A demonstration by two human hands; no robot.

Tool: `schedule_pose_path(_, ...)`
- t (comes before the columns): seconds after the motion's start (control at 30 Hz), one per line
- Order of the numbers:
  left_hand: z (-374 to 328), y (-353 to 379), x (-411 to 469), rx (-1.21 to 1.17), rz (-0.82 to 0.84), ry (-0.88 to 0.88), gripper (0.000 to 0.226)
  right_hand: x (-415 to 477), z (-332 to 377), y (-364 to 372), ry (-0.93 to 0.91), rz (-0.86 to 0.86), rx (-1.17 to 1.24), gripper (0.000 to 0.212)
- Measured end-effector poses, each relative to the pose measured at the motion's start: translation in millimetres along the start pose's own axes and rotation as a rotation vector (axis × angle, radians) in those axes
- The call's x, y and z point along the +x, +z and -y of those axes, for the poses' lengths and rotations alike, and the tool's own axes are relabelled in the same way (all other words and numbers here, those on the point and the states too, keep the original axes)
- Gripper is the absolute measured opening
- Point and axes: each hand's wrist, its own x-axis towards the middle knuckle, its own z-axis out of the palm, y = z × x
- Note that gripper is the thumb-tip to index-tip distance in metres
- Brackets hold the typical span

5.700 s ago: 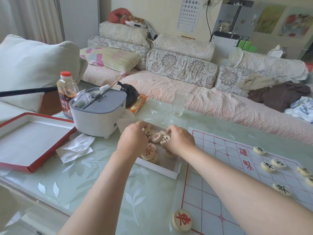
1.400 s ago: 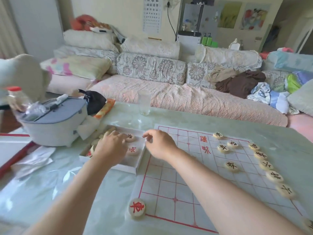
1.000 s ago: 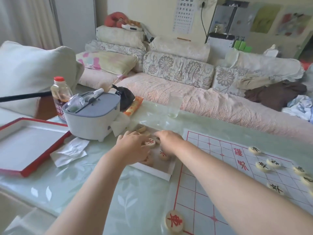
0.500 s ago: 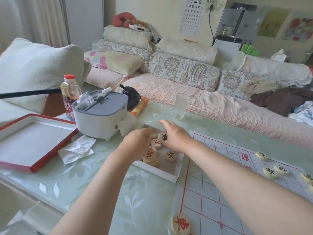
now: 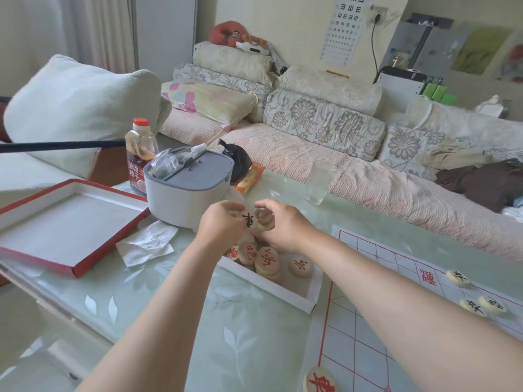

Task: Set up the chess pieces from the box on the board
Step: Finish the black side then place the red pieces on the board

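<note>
A white box (image 5: 284, 293) of round wooden chess pieces sits on the glass table left of the board (image 5: 368, 329). Several red-marked pieces (image 5: 267, 260) lie in it. Both hands meet just above the box's far end. My left hand (image 5: 219, 229) pinches a black-marked piece (image 5: 249, 219) at its fingertips. My right hand (image 5: 284, 226) curls around a pale piece (image 5: 265, 219) beside it. Black-marked pieces (image 5: 457, 277) stand on the board's far right. One red-marked piece (image 5: 319, 381) sits on the board's near-left corner.
A grey-lidded white container (image 5: 185, 190) stands just behind the box, with a sauce bottle (image 5: 140, 149) to its left. A red-edged box lid (image 5: 56, 219) and crumpled tissue (image 5: 147, 244) lie at the left. An empty glass (image 5: 320, 182) stands near the table's far edge by the sofa.
Both hands have risen from the box and come together. The black-marked piece, at my right fingers half a second ago, now sits at my left fingertips.
</note>
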Motion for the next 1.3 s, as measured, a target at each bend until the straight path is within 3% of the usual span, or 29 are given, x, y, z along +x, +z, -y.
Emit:
schedule_pose_path(0.13,7,-8,4,0.138,-0.049,0.046,0.035,17,-10,11,0.176,-0.083,-0.275,0.037)
schedule_pose_path(0.4,20,-14,12,0.232,-0.03,0.098,0.034,56,-14,28,0.363,-0.116,-0.32,0.039)
schedule_pose_path(0.63,22,-11,16,0.248,-0.031,0.116,0.033,63,-14,24,0.358,-0.127,-0.328,0.027)
schedule_pose_path(0.93,-6,16,-1,0.231,0.048,0.213,0.054,1,-30,-23,0.207,-0.169,-0.259,0.06)
schedule_pose_path(1.13,-37,63,-38,0.286,0.143,0.336,0.037,-73,-59,-62,0.21,-0.213,-0.191,0.045)
schedule_pose_path(1.3,-66,107,-81,0.3,0.277,0.391,0.034,-154,-98,-92,0.281,-0.295,-0.129,0.045)
